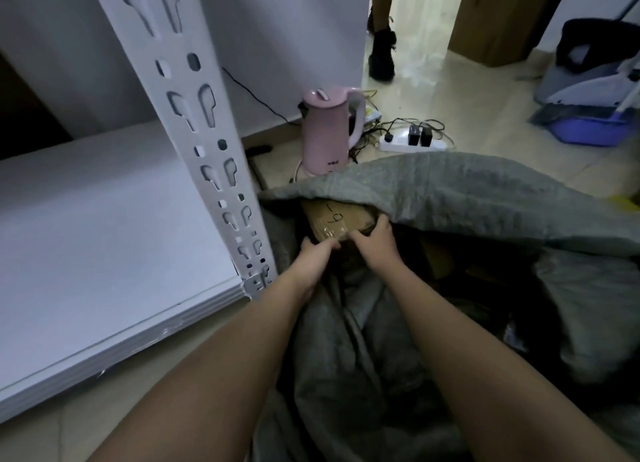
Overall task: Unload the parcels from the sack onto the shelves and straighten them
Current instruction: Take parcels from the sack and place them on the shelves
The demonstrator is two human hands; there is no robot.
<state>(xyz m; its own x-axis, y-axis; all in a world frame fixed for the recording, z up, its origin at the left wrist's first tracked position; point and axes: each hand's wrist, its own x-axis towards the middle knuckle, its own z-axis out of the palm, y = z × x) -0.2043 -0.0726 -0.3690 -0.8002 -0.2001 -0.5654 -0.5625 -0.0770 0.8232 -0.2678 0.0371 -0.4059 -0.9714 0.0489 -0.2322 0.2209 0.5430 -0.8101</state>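
A large grey sack (450, 191) lies open on the floor in front of me. Just inside its mouth sits a brown cardboard parcel (337, 215) wrapped in clear tape, with dark handwriting on top. My left hand (317, 259) grips the parcel's near left corner. My right hand (377, 243) grips its near right edge, thumb on top. More brown parcels (438, 259) show dimly deeper in the sack. The low white shelf (97, 226) lies bare to my left.
A white perforated shelf upright (204, 142) stands between shelf and sack. Behind the sack are a pink kettle (329, 129) and a white power strip (414, 139) with cables. A person's booted leg (381, 49) stands farther back. A mop bucket (588, 115) sits at right.
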